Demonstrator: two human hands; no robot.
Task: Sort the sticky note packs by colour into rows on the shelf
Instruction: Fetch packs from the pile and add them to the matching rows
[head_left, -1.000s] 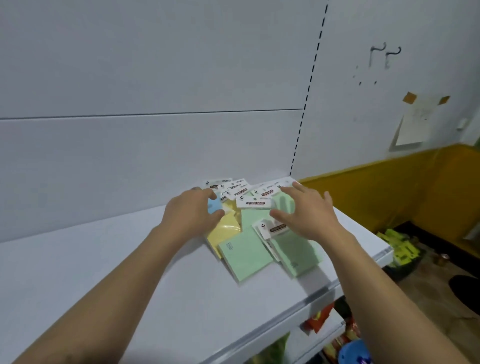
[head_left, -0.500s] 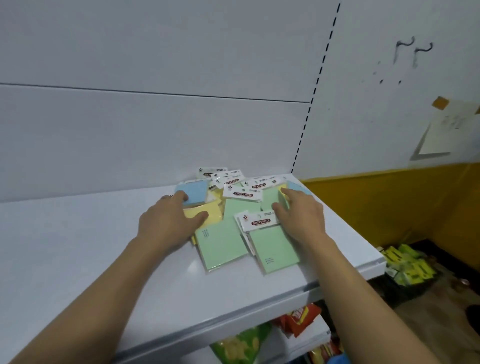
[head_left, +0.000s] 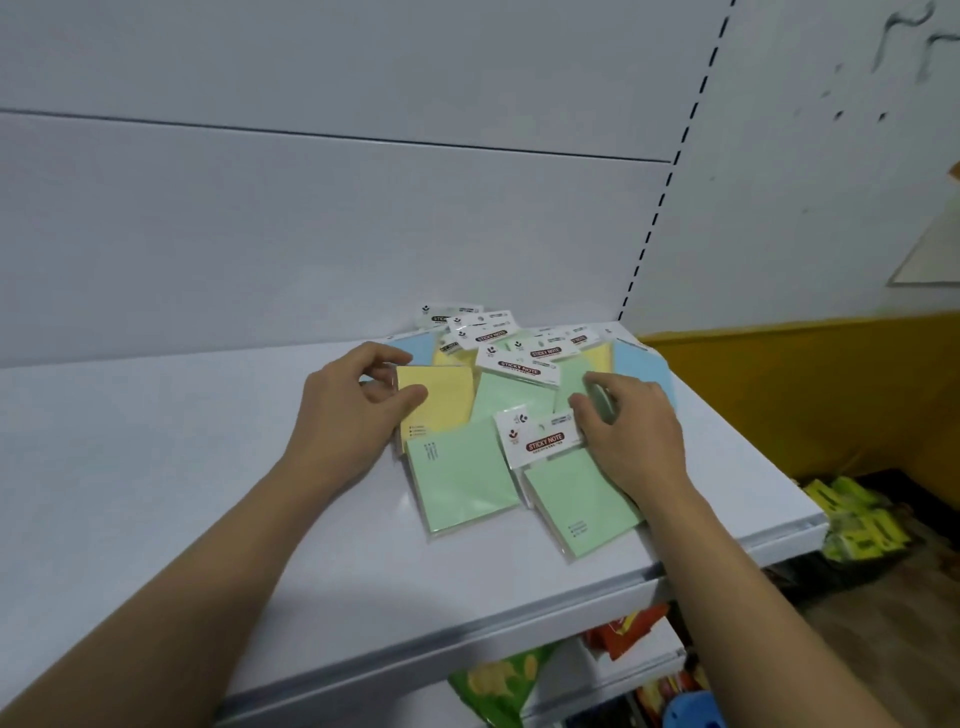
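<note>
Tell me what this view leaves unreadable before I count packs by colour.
Head view:
Heap of sticky note packs: lower packs buried under upper ones.
Yellow pack: left edge behind left hand.
Green pack: mostly under right hand.
Header card small print: too small.
Snack bags: cut off by shelf.

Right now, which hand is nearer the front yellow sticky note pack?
Left. The left hand pinches the yellow pack at its left edge; the right hand is off to its right, pinching a green pack, not touching it.
</note>
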